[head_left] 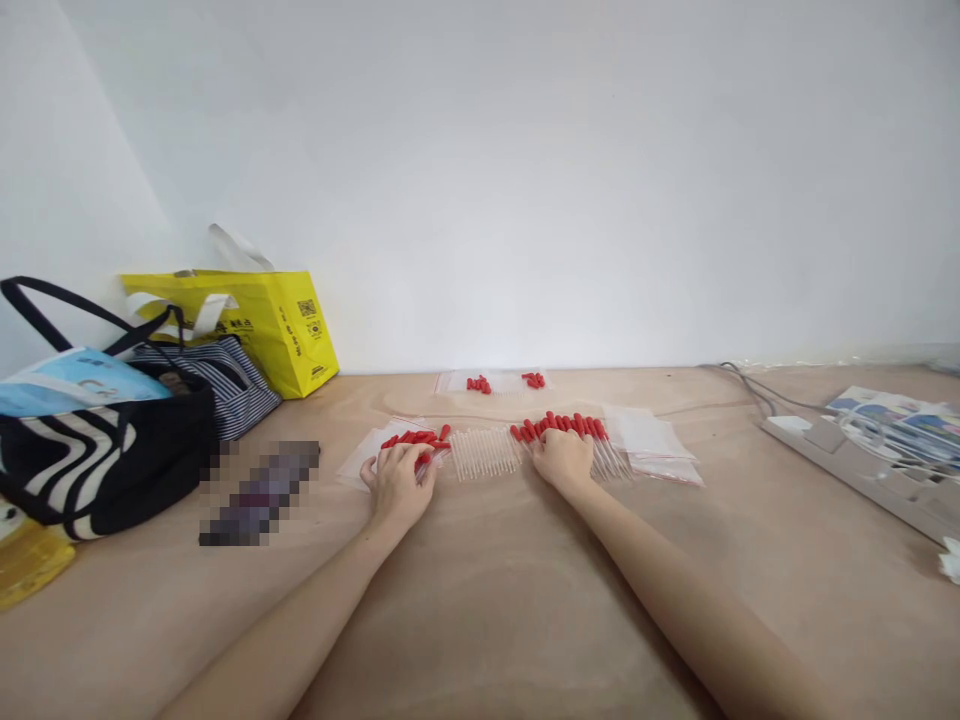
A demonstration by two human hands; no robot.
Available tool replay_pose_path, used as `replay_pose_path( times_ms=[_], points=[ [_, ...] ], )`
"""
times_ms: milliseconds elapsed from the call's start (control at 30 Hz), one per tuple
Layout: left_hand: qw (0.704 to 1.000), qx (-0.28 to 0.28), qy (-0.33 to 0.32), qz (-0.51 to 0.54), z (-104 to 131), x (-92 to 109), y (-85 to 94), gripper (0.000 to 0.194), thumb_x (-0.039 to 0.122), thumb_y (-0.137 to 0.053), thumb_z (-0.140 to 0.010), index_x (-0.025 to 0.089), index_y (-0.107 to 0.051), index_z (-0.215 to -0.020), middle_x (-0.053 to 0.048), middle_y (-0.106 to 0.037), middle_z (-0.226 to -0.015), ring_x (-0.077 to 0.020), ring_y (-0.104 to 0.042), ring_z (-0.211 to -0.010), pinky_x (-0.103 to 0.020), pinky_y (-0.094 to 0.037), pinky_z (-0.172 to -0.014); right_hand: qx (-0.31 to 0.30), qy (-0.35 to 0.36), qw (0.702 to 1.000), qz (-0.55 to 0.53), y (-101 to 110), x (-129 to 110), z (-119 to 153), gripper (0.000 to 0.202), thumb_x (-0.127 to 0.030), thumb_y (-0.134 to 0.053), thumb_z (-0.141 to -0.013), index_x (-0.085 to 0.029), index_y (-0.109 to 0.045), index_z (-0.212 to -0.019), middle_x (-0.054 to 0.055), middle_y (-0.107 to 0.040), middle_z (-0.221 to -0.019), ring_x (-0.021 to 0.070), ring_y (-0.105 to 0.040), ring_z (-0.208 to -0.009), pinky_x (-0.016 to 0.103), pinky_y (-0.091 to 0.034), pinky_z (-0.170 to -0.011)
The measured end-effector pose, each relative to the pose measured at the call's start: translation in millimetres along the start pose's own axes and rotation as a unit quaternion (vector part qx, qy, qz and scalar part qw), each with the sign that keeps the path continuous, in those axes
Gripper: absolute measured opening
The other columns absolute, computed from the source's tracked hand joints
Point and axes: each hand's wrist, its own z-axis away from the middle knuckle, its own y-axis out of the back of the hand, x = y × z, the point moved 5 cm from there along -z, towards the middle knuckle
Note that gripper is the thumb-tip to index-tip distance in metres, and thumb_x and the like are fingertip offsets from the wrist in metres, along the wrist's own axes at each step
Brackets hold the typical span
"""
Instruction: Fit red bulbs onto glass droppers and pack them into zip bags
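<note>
My left hand (401, 487) rests palm down over a loose pile of small red caps (409, 437). Its fingers are bent, and a red piece shows between thumb and index finger. My right hand (566, 458) is closed at the left part of a row of thin white sticks with red caps on their far ends (611, 462); what its fingers hold is hidden. Between both hands lies a row of bare, thin pale sticks (484, 453), side by side. Clear plastic bags (364, 455) lie under the pile at left, and further clear bags (660, 440) lie at right.
Near the wall, another clear bag (506, 380) holds red pieces. At left stand a yellow bag (300, 340), a striped pouch (240, 375) and a black bag (142, 460), beside a blurred dark object (262, 495). A pale power strip (840, 460) with cables lies at right.
</note>
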Motion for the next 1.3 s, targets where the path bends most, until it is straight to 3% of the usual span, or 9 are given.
replay_pose_path(
  times_ms=[233,467,700,900,1133,1300],
  points=[
    [0.998,-0.005,-0.042,-0.048,-10,8,-0.9,0.017,0.026,-0.052,-0.074,0.026,-0.063,-0.087,-0.005,-0.058,-0.096,-0.0237,-0.046,-0.094,-0.046,-0.019,-0.087,0.023,0.021,1.0,-0.006,4,-8,1,0.025,-0.028,-0.042,-0.077,-0.015,-0.061,-0.088,0.011,-0.063,-0.091,0.0228,-0.052,-0.089,0.036,-0.025,-0.077],
    [0.989,-0.055,-0.093,-0.098,-37,8,-18.4,0.018,0.023,-0.048,-0.074,0.025,-0.065,-0.081,-0.007,-0.055,-0.103,-0.0266,-0.041,-0.099,-0.05,-0.019,-0.087,-0.045,0.03,0.998,0.005,-2,-29,0,0.025,-0.024,-0.042,-0.076,-0.016,-0.064,-0.082,0.012,-0.063,-0.089,0.0226,-0.053,-0.089,0.036,-0.025,-0.077],
    [0.986,-0.066,-0.121,-0.098,-36,14,-27.4,0.015,0.017,-0.049,-0.073,0.022,-0.063,-0.077,-0.008,-0.057,-0.096,-0.0256,-0.044,-0.096,-0.047,-0.02,-0.088,-0.082,0.024,0.996,0.024,-9,-39,-7,0.021,-0.016,-0.048,-0.071,-0.013,-0.064,-0.083,0.015,-0.064,-0.088,0.0243,-0.056,-0.088,0.037,-0.025,-0.077],
    [0.989,-0.041,-0.125,-0.073,-35,19,-22.2,0.017,0.016,-0.043,-0.079,0.019,-0.06,-0.08,-0.01,-0.059,-0.094,-0.0264,-0.046,-0.095,-0.046,-0.022,-0.087,-0.089,0.026,0.995,0.03,-8,-44,-5,0.023,-0.011,-0.046,-0.072,-0.011,-0.064,-0.086,0.016,-0.064,-0.086,0.025,-0.057,-0.087,0.036,-0.028,-0.074],
    [0.987,-0.029,-0.155,-0.006,-6,39,0.5,0.017,0.022,-0.04,-0.084,0.019,-0.057,-0.084,-0.004,-0.062,-0.087,-0.0212,-0.049,-0.089,-0.037,-0.03,-0.084,-0.058,0.096,0.993,0.028,12,-13,22,0.027,-0.021,-0.039,-0.082,-0.009,-0.061,-0.089,0.017,-0.06,-0.097,0.0254,-0.051,-0.094,0.034,-0.029,-0.075],
    [0.959,-0.096,-0.246,0.105,30,57,9.5,0.013,0.022,-0.043,-0.083,0.02,-0.055,-0.08,-0.001,-0.062,-0.08,-0.0179,-0.051,-0.081,-0.037,-0.03,-0.086,-0.018,0.25,0.968,0.01,16,16,52,0.018,-0.021,-0.042,-0.082,-0.014,-0.058,-0.079,0.01,-0.059,-0.087,0.021,-0.049,-0.086,0.03,-0.031,-0.073]
  ],
)
